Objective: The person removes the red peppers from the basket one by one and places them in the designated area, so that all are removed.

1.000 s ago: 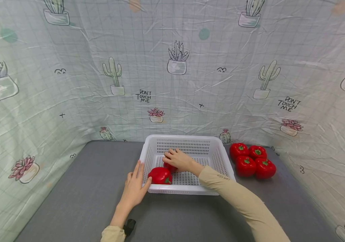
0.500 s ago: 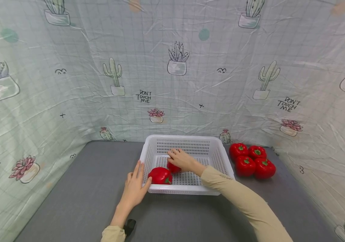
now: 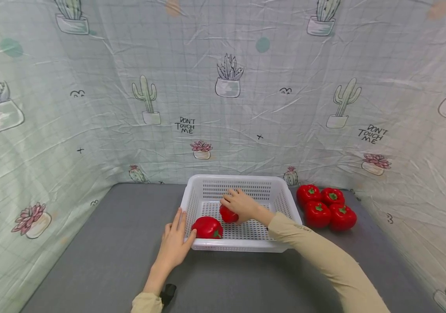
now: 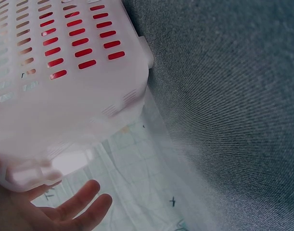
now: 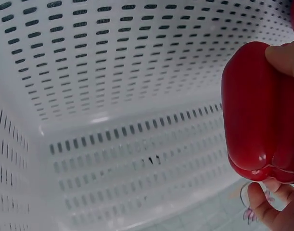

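Note:
Inside the white plastic basket (image 3: 246,245), my right hand (image 3: 242,205) grips a red bell pepper (image 3: 228,214), fingers over its far side. The right wrist view shows that pepper (image 5: 257,110) lying sideways, thumb on one side and fingertips at its lobed end. Another red bell pepper (image 3: 207,228) lies on its side in the basket's front left corner, green stem toward the front right. My left hand (image 3: 174,243) rests against the basket's left rim and front left corner, fingers extended. In the left wrist view, its fingers (image 4: 84,202) look straight and loosely spread.
Several red bell peppers (image 3: 318,214) stand grouped, stems up, just right of the basket on the grey table (image 3: 101,261). A patterned cactus-print sheet (image 3: 227,130) closes off the back and both sides.
My right hand has shifted right and slightly up within the basket, taking the gripped pepper away from the other one. The left hand and the basket keep their places.

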A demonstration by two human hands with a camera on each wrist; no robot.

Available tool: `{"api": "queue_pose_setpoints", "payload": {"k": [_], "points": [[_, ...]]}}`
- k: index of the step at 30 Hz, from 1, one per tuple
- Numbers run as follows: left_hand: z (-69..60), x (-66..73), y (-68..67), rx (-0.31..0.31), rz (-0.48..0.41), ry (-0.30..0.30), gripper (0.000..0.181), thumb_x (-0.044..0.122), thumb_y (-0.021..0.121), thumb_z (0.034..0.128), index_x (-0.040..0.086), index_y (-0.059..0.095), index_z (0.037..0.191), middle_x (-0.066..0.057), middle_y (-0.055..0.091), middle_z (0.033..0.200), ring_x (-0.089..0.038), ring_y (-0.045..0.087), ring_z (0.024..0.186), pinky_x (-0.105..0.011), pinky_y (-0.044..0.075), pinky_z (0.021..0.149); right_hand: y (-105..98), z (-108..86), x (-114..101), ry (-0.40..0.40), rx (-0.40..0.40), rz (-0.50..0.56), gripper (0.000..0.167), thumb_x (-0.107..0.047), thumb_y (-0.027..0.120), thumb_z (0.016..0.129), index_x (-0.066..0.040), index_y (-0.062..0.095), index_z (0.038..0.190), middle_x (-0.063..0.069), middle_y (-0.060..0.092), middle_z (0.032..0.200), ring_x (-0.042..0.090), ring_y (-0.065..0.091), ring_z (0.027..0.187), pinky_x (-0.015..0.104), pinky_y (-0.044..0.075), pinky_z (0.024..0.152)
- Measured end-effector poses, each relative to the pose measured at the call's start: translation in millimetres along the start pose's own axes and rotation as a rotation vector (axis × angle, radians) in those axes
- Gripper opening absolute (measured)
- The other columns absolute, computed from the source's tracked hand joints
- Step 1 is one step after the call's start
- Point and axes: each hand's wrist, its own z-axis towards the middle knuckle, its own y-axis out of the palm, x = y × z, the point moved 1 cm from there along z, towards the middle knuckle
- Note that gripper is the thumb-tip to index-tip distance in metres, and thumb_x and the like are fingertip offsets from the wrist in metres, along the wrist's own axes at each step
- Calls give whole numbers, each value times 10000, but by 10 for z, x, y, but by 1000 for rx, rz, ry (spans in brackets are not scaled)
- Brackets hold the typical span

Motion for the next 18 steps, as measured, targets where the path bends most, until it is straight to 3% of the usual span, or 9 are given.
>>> {"api": "queue_pose_setpoints", "payload": {"k": [9,14,18], "points": [[-10,3,7,10,-8,1,654,334,527,844,11,313,1371,-157,236,1462,-353,402,1062,-553,375,849,-178,-168,108,-1,45,122,830,-504,730,612,-256,383,1324,32,481,1272,264,401,1188,450,399,945],[-8,7,8,13,-9,-2,656,329,535,840,11,316,1370,-160,241,1459,-353,402,1061,-553,374,853,-257,-270,166,10,95,186,776,-462,753,595,-331,418,1283,37,482,1251,249,400,1151,423,429,900],[-6,4,1,5,-6,2,657,334,522,845,7,308,1373,-161,231,1463,-354,401,1060,-551,374,851,-315,-353,202,20,109,195,721,-453,754,590,-331,462,1238,40,493,1230,241,410,1122,409,442,870]]}}
